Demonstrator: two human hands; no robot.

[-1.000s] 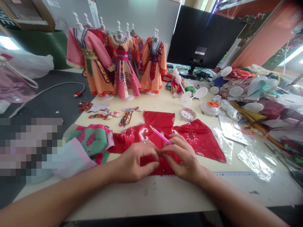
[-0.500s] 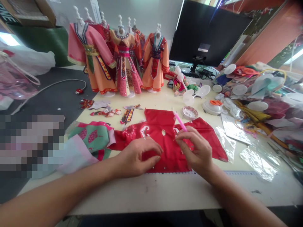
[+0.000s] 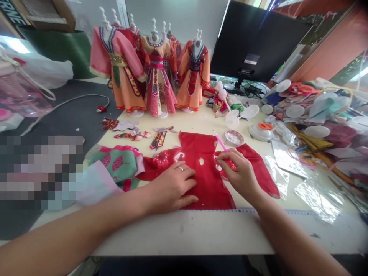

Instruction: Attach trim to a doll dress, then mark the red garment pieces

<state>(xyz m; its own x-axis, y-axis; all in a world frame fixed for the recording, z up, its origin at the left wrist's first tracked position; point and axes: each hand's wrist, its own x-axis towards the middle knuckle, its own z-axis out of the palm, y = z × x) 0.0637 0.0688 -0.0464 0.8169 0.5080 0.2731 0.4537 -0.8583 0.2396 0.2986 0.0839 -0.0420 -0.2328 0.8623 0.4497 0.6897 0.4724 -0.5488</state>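
Observation:
A red garment piece (image 3: 205,184) with white and pink motifs and a small neck hole lies spread on the table. My left hand (image 3: 175,184) rests on its left part, palm down with fingers spread, a ring on one finger. My right hand (image 3: 237,166) is pinched around a pink pen-like stick (image 3: 220,141) that points up and to the left, over the garment's right motif. The stick's lower end is hidden by my fingers. Just beyond sits a small patterned dish (image 3: 234,138) holding tiny pale bits. A ruler (image 3: 258,211) lies along the garment's near edge.
Miniature dressed mannequins (image 3: 161,76) stand at the back beside a monitor (image 3: 255,42). Green patterned fabric (image 3: 115,165) lies at left, with trim scraps (image 3: 158,138) behind. Heaped cloth and white discs (image 3: 319,115) fill the right, near clear plastic bags (image 3: 319,197).
My left hand has flattened from a curled, raised pose onto the red garment. My right hand keeps the pink stick and has shifted slightly. The whole view has moved a little to the left.

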